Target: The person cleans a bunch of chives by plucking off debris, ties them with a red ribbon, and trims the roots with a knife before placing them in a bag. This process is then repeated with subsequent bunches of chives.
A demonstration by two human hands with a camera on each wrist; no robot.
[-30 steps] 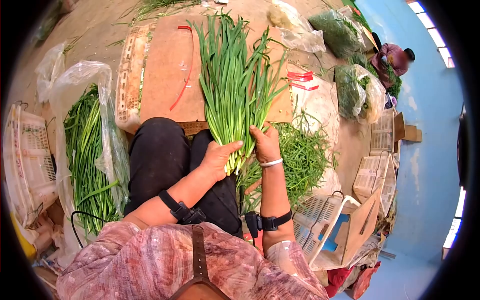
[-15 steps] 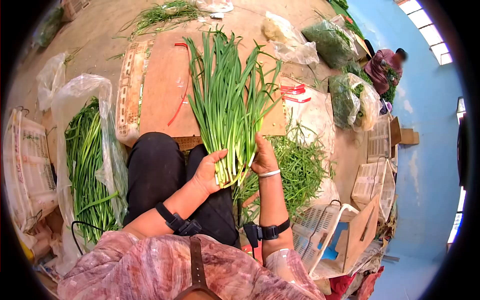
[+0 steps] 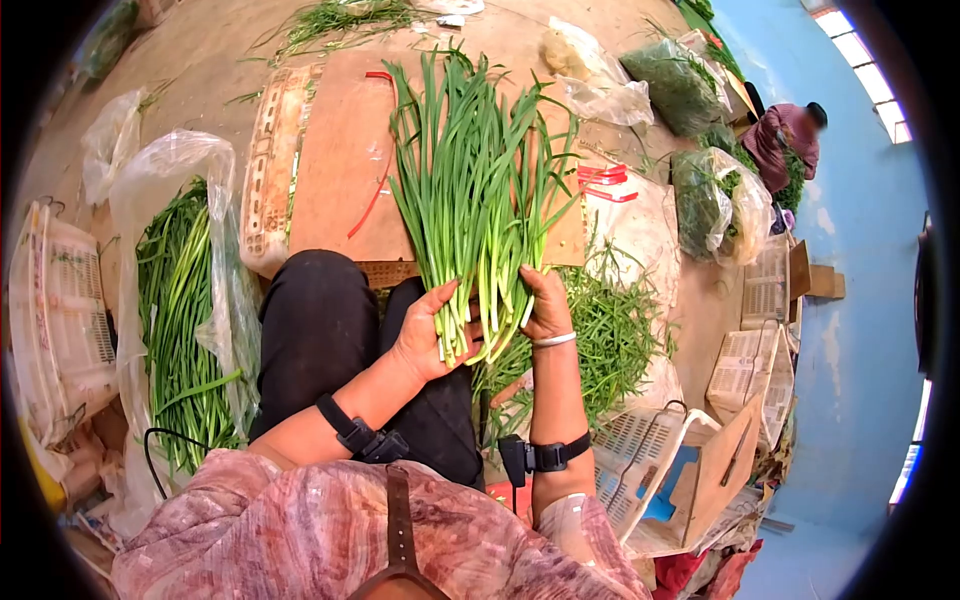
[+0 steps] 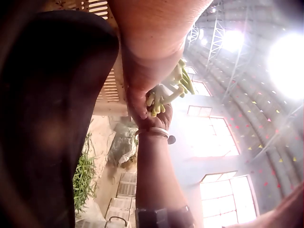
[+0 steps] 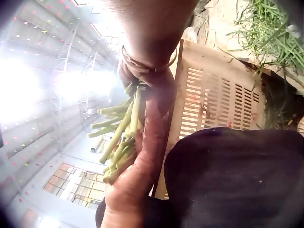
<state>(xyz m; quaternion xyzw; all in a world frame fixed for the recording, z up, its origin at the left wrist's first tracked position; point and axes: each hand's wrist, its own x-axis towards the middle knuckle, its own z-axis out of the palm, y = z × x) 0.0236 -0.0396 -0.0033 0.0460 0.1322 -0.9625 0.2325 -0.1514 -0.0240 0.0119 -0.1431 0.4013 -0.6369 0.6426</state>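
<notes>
A bunch of garlic chives [image 3: 470,190] lies with its leaves over a brown board [image 3: 335,170] and its pale stem ends toward the person. My left hand [image 3: 425,335] grips the stems on the left side, thumb on top and fingers reaching underneath. On the right side, my right hand [image 3: 546,305] holds the stems with its thumb along their edge. The stem ends fan out between the two hands. In the right wrist view, cut stem ends [image 5: 116,164] stick out beside the fingers. Leaves hide part of the board.
A clear plastic bag [image 3: 222,190] of more chives stands at the left. Loose trimmings [image 3: 610,335] heap at the right. Red ties [image 3: 605,180] lie beyond them. The board rests on a plastic crate [image 3: 268,170]. Another person [image 3: 785,140] sits at the far right.
The hands have moved apart, and the stems between them have spread wider. My left thumb has shifted from across the stems to their left side.
</notes>
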